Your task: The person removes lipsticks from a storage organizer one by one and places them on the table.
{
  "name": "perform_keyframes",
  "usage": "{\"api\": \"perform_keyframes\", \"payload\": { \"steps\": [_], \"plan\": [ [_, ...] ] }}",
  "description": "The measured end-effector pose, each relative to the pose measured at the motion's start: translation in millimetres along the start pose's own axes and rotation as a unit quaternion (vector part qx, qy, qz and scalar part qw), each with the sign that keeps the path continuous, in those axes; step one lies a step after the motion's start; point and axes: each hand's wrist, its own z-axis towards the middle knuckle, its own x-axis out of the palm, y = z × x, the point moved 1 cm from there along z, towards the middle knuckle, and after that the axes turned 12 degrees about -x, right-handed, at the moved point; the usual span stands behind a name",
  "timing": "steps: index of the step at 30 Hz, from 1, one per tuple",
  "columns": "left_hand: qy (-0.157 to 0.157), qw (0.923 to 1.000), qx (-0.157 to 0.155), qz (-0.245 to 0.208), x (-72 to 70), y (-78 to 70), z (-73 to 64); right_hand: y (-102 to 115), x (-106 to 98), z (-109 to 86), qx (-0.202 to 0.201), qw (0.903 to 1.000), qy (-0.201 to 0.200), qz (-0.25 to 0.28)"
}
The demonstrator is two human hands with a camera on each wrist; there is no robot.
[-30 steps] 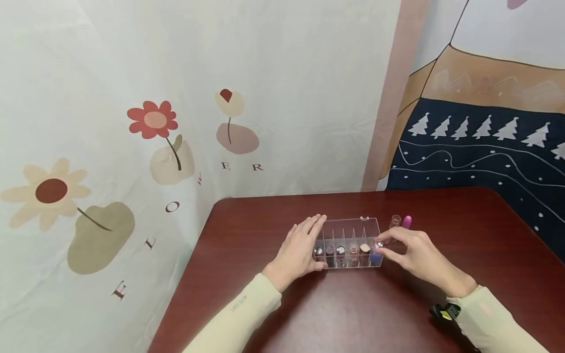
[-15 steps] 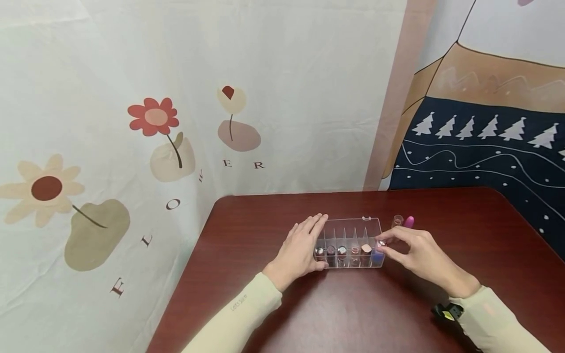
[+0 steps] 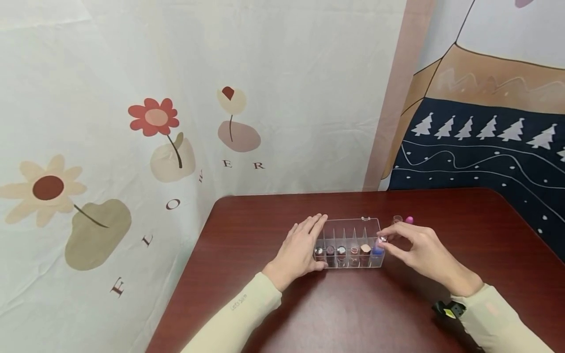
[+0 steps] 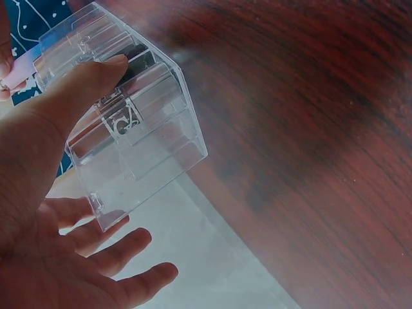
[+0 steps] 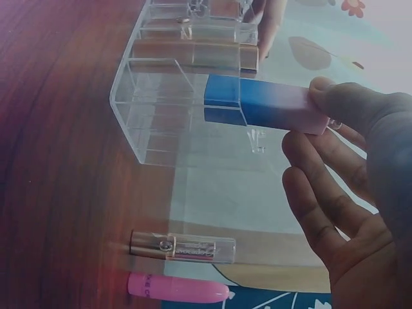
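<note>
A clear lipstick organizer point(image 3: 348, 235) stands on the table with several lipsticks in its front row. My left hand point(image 3: 297, 250) holds its left end, thumb point(image 4: 96, 74) across the front and the other fingers spread at the back. At the right end, my right hand point(image 3: 423, 252) pinches the pale top of a square blue-to-pink lipstick tube point(image 5: 270, 106) between thumb and fingers. Its blue lower end is still within the end compartment, raised well above the floor of it. A beige-capped lipstick point(image 3: 365, 249) sits one compartment over.
Just right of the organizer stand a clear-topped lipstick tube point(image 5: 183, 248) and a bright pink one point(image 5: 177, 288), partly behind my right hand in the head view. The dark red table point(image 3: 353, 314) runs back to a printed curtain point(image 3: 309, 122).
My right hand has risen a little with the blue-to-pink tube, now hiding more of the two tubes behind. The left hand and organizer stay where they were.
</note>
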Motion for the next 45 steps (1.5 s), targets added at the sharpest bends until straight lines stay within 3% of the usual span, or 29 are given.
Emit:
{"api": "perform_keyframes", "payload": {
  "steps": [24,45],
  "plan": [
    [0.020,0.9997,-0.009,-0.010,0.1,1.8,2.3,-1.5,-9.7,10.2,0.012,0.9999,0.002,-0.011],
    [0.010,0.9999,0.002,-0.008,2.7,3.5,2.0,-4.2,-24.7,22.0,0.028,0.9992,0.000,-0.027]
  ]
}}
